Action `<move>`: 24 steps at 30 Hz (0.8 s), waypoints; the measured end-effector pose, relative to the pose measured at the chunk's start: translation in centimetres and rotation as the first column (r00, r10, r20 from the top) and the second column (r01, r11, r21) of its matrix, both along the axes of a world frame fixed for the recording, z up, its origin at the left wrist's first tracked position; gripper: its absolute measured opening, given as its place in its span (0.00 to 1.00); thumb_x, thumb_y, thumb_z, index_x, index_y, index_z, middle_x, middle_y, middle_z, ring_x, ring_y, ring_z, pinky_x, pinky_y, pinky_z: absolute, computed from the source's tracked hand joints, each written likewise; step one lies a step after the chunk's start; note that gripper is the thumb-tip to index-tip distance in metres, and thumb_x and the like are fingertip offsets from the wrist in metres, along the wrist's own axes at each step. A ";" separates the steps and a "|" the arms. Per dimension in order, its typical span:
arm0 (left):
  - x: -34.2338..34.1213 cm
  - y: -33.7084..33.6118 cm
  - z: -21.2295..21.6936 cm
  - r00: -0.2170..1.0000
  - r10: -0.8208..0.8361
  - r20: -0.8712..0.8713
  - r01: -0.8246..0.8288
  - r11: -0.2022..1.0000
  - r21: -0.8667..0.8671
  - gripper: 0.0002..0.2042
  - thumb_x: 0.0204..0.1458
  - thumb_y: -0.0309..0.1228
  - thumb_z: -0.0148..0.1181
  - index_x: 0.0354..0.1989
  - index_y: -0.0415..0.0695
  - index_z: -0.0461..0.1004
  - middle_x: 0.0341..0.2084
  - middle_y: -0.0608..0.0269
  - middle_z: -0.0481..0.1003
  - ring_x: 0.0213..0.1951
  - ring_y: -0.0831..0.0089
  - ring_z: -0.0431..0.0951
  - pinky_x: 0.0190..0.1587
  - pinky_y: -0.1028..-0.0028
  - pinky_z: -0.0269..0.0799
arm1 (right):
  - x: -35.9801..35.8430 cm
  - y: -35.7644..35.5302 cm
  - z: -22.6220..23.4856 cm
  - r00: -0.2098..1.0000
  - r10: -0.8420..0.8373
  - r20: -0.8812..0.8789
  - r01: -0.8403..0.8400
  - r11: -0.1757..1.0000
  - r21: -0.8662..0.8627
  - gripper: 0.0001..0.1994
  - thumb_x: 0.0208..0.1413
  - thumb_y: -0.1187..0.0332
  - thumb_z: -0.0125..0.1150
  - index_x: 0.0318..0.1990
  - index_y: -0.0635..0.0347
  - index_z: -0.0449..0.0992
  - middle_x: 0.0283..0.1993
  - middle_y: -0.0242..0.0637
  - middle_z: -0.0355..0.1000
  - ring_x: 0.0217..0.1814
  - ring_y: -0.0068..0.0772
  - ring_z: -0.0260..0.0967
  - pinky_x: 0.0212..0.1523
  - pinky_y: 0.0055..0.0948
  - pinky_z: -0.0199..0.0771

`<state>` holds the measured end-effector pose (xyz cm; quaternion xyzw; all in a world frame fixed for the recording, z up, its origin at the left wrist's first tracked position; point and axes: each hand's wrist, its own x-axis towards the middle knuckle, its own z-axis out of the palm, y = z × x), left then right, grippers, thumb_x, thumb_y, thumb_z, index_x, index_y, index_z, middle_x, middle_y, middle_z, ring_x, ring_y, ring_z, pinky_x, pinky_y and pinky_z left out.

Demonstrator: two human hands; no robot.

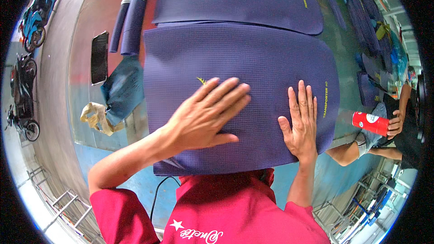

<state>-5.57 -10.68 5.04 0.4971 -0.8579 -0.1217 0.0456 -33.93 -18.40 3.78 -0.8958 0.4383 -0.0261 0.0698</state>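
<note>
A dark purple sheet (266, 54) with a fine grid texture and yellow print lies flat in front of me, its near edge close to my body. My left hand (205, 113) rests flat near its middle, fingers stretched toward the upper right, partly covering a yellow printed mark. Flat on the sheet's right part is my right hand (300, 124), fingers pointing away and thumb spread, beside the yellow lettering. Neither hand holds anything. Just beyond lies a second stack of similar purple sheets (239, 0).
Left on the table are tied purple rolls (135, 22), a black phone (100, 58), a blue cloth (123, 90) and beige wrapping (97, 117). At right a seated person's hand (396, 124) holds a red can (370, 123). More tied purple bundles (361, 18) lie far right; motorbikes (25, 86) stand far left.
</note>
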 end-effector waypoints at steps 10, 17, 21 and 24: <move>4.3 4.2 0.1 0.914 0.405 0.024 -0.401 0.911 -0.097 0.47 0.52 0.63 0.53 0.71 0.38 0.51 0.72 0.45 0.47 0.73 0.45 0.44 0.73 0.51 0.36 | 3.6 1.1 0.6 0.986 -0.168 -0.016 0.168 0.986 -0.012 0.39 0.63 0.39 0.43 0.73 0.60 0.52 0.77 0.56 0.40 0.78 0.61 0.37 0.73 0.59 0.40; 0.3 2.1 0.4 0.972 0.218 0.090 -0.224 0.973 0.061 0.47 0.49 0.62 0.55 0.69 0.37 0.55 0.71 0.44 0.51 0.72 0.43 0.45 0.72 0.47 0.35 | 6.0 0.7 0.4 0.987 0.132 0.093 -0.138 0.989 0.061 0.34 0.62 0.43 0.50 0.72 0.46 0.56 0.77 0.52 0.41 0.78 0.60 0.39 0.74 0.56 0.41; -0.5 2.4 0.9 0.968 0.248 0.037 -0.248 0.969 -0.004 0.46 0.50 0.61 0.56 0.69 0.37 0.56 0.70 0.44 0.51 0.72 0.43 0.46 0.72 0.47 0.36 | -2.4 -5.1 -0.4 0.991 -0.133 -0.005 0.128 0.968 -0.216 0.33 0.64 0.42 0.47 0.70 0.48 0.59 0.73 0.60 0.49 0.73 0.64 0.49 0.71 0.57 0.47; -0.6 1.8 2.0 0.977 0.213 0.017 -0.212 0.977 -0.019 0.45 0.50 0.61 0.57 0.68 0.37 0.57 0.69 0.45 0.53 0.71 0.44 0.49 0.72 0.48 0.38 | -8.9 -7.3 -1.1 0.939 -0.331 0.095 0.344 0.918 -0.195 0.32 0.66 0.43 0.43 0.70 0.52 0.59 0.72 0.62 0.51 0.71 0.69 0.50 0.70 0.57 0.49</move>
